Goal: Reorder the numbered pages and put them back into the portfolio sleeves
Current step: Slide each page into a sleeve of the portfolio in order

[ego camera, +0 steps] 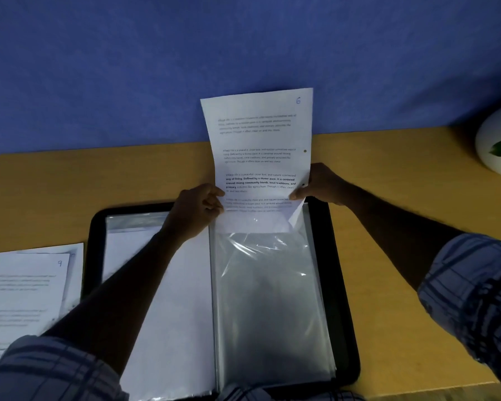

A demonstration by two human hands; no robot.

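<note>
A black portfolio (343, 285) lies open on the wooden desk. Its right side shows a clear plastic sleeve (269, 308). A printed page marked 6 (261, 140) stands upright above that sleeve, its bottom edge tucked into the sleeve's top opening. My left hand (197, 211) pinches the page's lower left edge. My right hand (318, 183) pinches its lower right edge, where a corner of the paper is folded. The left side of the portfolio holds a sleeve with a white sheet (162, 285) in it, partly hidden by my left forearm.
A stack of loose pages (21, 290), the top one marked 9, lies on the desk left of the portfolio. A white pot with a green plant (498, 143) stands at the far right by the blue wall. The desk's front edge (417, 392) runs along the bottom right.
</note>
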